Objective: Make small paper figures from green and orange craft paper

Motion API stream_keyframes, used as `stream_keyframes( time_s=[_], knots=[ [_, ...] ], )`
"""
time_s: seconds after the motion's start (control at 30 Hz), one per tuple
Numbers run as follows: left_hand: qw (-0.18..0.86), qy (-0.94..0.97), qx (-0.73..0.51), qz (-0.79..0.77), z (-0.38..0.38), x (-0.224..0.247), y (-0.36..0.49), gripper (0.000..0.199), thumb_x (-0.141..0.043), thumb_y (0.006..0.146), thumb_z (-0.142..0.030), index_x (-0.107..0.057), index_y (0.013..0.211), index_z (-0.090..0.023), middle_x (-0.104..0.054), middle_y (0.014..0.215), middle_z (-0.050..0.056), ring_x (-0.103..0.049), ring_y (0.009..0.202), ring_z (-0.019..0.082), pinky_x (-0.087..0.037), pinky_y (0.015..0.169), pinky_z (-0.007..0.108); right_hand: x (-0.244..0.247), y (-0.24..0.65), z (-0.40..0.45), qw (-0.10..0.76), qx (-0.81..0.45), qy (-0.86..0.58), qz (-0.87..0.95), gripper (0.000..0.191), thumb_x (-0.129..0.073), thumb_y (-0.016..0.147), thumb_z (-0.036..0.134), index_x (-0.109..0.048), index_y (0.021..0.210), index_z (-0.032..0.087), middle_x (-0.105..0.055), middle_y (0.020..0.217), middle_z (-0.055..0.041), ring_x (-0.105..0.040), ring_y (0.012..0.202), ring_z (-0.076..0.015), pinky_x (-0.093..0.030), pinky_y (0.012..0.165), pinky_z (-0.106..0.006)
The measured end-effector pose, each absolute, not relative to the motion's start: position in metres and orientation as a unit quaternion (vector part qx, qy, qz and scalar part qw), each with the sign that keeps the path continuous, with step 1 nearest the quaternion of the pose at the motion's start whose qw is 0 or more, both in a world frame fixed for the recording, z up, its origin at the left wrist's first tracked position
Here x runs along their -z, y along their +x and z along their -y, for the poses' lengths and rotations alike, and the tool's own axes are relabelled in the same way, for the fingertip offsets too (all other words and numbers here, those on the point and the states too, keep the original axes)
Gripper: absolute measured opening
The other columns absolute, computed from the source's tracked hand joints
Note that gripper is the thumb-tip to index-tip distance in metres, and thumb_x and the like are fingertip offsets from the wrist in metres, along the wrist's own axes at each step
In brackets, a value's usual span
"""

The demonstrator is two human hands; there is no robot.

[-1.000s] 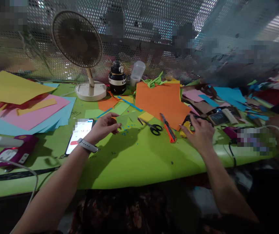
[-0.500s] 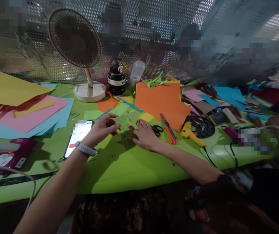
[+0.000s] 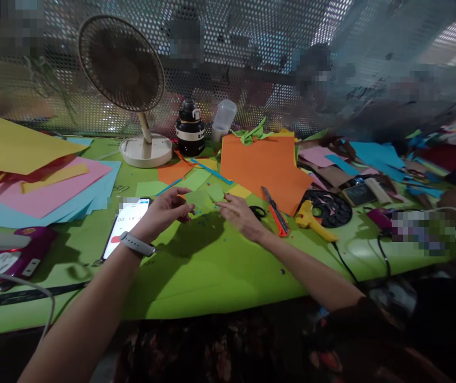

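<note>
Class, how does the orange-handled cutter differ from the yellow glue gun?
The cutter is orange and dark, the glue gun yellow. The cutter is straight, the glue gun bent. A black cord leaves the glue gun; none shows on the cutter. Both lie unheld, right of the right hand.

Head-worn view; faces fwd/down; green table (image 3: 196,282) near, mesh wall (image 3: 251,106) beyond

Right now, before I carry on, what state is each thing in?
Green paper: between left hand and right hand; grip unclear
Phone: screen lit, digits showing
Fan: upright; spinning unclear
Bottle: upright
Scissors: partly hidden; blades unseen
Cutter: lying flat
Glue gun: lying down, cord attached
Wristband: worn
</note>
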State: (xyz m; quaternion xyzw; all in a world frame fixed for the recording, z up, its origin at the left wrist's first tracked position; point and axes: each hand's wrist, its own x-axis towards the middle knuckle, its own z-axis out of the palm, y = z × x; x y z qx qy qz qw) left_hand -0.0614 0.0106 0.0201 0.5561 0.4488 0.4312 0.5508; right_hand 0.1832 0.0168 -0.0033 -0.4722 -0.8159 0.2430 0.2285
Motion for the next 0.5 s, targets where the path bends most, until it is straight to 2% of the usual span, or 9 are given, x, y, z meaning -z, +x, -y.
stream_keyframes(
  time_s=[0.1,0.23,0.37,0.5],
  knots=[
    [0.561,0.524,-0.432,-0.474,-0.011,-0.02,-0.062,0.044,-0.076,0.072,-0.029,-0.053,0.108,-0.018,-0.064,0.067,-0.004,-0.061,0.055,0.011,-0.05,0.054,0.023,0.002,0.192,-0.018,0.325,-0.358,-0.435,0.76,0.056,-0.017,0.101,0.051,-0.062,0.126,0.029,-0.049,0.146,-0.0046,-0.044,0.134,-0.0214,-0.039,0.105,-0.048],
    [0.577,0.475,-0.437,-0.501,-0.011,-0.021,-0.06,0.044,-0.078,0.069,-0.026,-0.054,0.105,-0.018,-0.067,0.07,-0.002,-0.061,0.054,0.011,-0.05,0.054,0.023,0.0,0.194,-0.017,0.403,-0.369,-0.409,0.731,0.059,-0.011,0.102,0.045,-0.061,0.127,0.026,-0.051,0.144,-0.0044,-0.043,0.135,-0.0213,-0.035,0.109,-0.051],
    [0.603,0.474,-0.417,-0.488,-0.007,-0.022,-0.055,0.045,-0.078,0.069,-0.025,-0.054,0.107,-0.017,-0.068,0.071,-0.001,-0.063,0.055,0.011,-0.051,0.055,0.023,-0.02,0.19,-0.005,0.385,-0.35,-0.408,0.75,0.054,-0.017,0.101,0.051,-0.053,0.136,0.031,-0.034,0.155,-0.001,-0.03,0.143,-0.0213,-0.031,0.113,-0.051],
    [0.65,0.482,-0.38,-0.448,-0.001,-0.025,-0.049,0.046,-0.077,0.07,-0.025,-0.053,0.109,-0.016,-0.069,0.071,-0.001,-0.064,0.055,0.011,-0.05,0.053,0.022,-0.034,0.181,0.008,0.314,-0.229,-0.382,0.839,0.057,-0.023,0.096,0.063,-0.05,0.139,0.036,-0.016,0.161,0.0031,-0.01,0.149,-0.0266,-0.018,0.116,-0.058]
  ],
)
